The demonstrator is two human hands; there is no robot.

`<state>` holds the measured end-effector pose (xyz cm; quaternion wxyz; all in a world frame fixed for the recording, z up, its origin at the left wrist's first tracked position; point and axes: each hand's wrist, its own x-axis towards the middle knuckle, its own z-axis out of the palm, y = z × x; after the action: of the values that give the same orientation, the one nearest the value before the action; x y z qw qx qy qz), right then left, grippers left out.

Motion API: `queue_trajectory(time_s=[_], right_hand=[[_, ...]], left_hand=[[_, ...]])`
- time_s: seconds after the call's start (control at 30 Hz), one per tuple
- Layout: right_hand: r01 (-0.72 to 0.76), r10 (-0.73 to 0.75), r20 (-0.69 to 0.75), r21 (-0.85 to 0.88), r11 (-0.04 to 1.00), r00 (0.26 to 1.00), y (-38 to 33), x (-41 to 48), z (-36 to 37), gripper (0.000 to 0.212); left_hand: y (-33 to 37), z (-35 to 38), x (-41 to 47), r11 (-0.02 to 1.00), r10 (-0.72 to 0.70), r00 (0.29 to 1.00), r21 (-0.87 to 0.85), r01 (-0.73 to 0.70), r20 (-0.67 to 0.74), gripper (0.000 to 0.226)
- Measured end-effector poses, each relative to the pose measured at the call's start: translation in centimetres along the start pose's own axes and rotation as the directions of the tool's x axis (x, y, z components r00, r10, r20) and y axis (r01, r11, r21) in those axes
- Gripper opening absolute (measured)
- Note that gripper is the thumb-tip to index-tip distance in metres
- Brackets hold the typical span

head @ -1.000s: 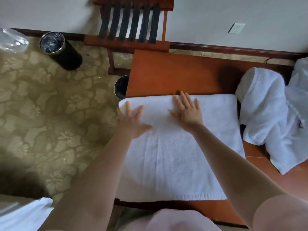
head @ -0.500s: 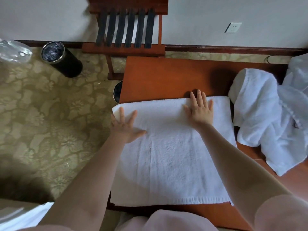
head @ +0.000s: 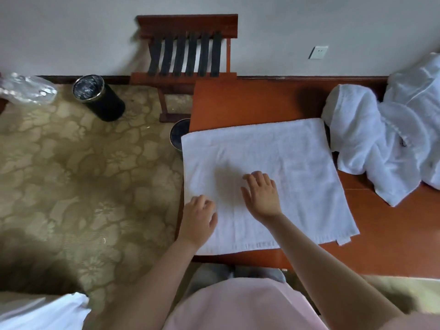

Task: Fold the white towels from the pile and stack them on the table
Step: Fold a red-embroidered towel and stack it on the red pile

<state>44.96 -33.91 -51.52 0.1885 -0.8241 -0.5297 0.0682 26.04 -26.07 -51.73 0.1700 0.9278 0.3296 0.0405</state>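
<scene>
Plastic out on the far left: a clear bag (head: 26, 90) on the patterned carpet (head: 71, 175), with a black bin (head: 97, 98) just beside it. Next comes the wooden luggage rack (head: 188, 55) against the wall, and a second bin (head: 178, 136) tucked at the table's (head: 250, 101) left edge.

Now the action. The left hand (head: 198, 220) sits at the near-left corner of the white towel (head: 285, 163), fingers loosely bent. We see no cloth pinched, so we read it as placed to take that edge. The towel lies flat on the table's left end, its left side running along the table's left edge. Its hemmed ends point at us along the front edge and its folded edge faces the wall. It looks close to square as it lies, a touch longer from left to right, and turned slightly so the near-right corner swings outward. We'd say it is laid this way so the next fold crosses that longer span.

The right hand (head: 262, 196) is over the middle, fingers straight and close together, thumb out. It looks like a smoothing pose, though we cannot tell if the palm presses.

Over at the table's right end the pile of white towels (head: 381, 144) waits, crumpled, just beside the flat one.
</scene>
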Motion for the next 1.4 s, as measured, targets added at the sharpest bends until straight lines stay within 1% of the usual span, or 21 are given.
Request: queue_trajectory(time_s=[0.1,0.17,0.23,0.3,0.33,0.4,0.5,0.6,0.73,0.77,0.87,0.93,1.0,1.07,1.13,1.23,1.33,1.4], right_hand=[[0.023,-0.022,-0.006,0.025,0.999,1.0,-1.9,-5.0,0.8,0.018],[0.019,-0.019,0.007,0.014,1.0,1.0,-2.3,-8.2,1.2,0.02],[0.011,-0.01,0.053,-0.016,1.0,0.999,-2.2,-11.3,1.3,0.029],[0.02,-0.008,0.149,-0.08,0.997,0.989,-2.1,-13.9,1.3,0.05],[0.047,-0.023,0.191,-0.119,0.992,0.981,-2.2,-14.9,1.4,0.06],[0.108,-0.063,0.238,-0.181,0.978,0.969,-2.5,-16.1,1.5,0.072],[0.161,-0.104,0.251,-0.219,0.962,0.962,-3.0,-16.9,1.9,0.075],[0.191,-0.143,0.214,-0.225,0.955,0.966,-3.0,-17.4,2.5,0.064],[0.204,-0.192,0.082,-0.18,0.962,0.978,-2.8,-17.1,2.7,0.029],[0.187,-0.179,0.059,-0.165,0.969,0.982,-2.7,-16.9,2.4,0.027],[0.105,-0.103,0.025,-0.156,0.982,0.994,-1.9,-16.3,1.2,0.031],[0.058,-0.054,0.031,-0.18,0.982,0.998,-1.2,-16.1,0.1,0.029],[0.016,-0.003,0.065,-0.21,0.978,0.998,-0.6,-16.3,-0.9,0.027],[-0.04,0.064,0.094,-0.242,0.969,0.994,0.0,-16.5,-1.7,0.022],[-0.088,0.121,0.111,-0.264,0.96,0.986,0.3,-16.8,-2.4,0.015],[-0.155,0.196,0.133,-0.266,0.951,0.972,1.0,-16.9,-3.3,0.002],[-0.304,0.344,0.131,-0.254,0.918,0.93,1.9,-16.9,-4.3,0.019],[-0.353,0.386,0.095,-0.253,0.901,0.917,2.4,-16.1,-5.3,0.022]], left_hand=[[0.7,1.0,-4.4,0.997,0.029,0.992,-0.07,-0.02,0.122,0.018],[1.1,1.7,-6.3,0.999,0.021,0.975,-0.051,-0.01,0.221,0.037],[1.2,2.1,-7.5,1.0,0.028,0.958,-0.013,-0.026,0.285,0.059],[1.3,2.0,-8.3,0.995,0.042,0.948,0.074,-0.069,0.316,0.066],[1.5,1.9,-8.6,0.987,0.044,0.946,0.134,-0.091,0.32,0.065],[1.9,1.7,-9.3,0.97,0.047,0.964,0.218,-0.106,0.262,0.056],[1.5,1.9,-10.6,0.96,0.132,0.982,0.232,-0.16,0.132,0.043],[0.7,1.4,-11.5,0.954,0.212,0.972,0.196,-0.229,0.104,0.028],[-0.2,-0.3,-11.2,0.95,0.244,0.963,0.174,-0.261,0.114,0.025],[-0.5,-0.7,-10.9,0.952,0.233,0.967,0.178,-0.248,0.101,0.024],[-1.6,-2.2,-9.9,0.957,0.159,0.984,0.234,-0.174,0.082,0.023],[-2.5,-3.0,-9.4,0.953,0.091,0.993,0.281,-0.109,0.074,0.02],[-3.6,-3.3,-9.0,0.94,0.001,0.995,0.34,-0.035,0.099,0.017],[-4.2,-3.3,-8.7,0.915,-0.093,0.99,0.402,0.044,0.103,0.024],[-4.0,-3.3,-8.2,0.883,-0.158,0.983,0.458,0.098,0.093,0.027],[-3.0,-3.6,-7.1,0.847,-0.267,0.954,0.505,0.165,0.137,0.028],[-2.3,-4.1,-5.5,0.821,-0.38,0.906,0.52,0.237,0.187,0.025],[-2.0,-4.6,-4.0,0.807,-0.428,0.884,0.52,0.28,0.188,0.022]])
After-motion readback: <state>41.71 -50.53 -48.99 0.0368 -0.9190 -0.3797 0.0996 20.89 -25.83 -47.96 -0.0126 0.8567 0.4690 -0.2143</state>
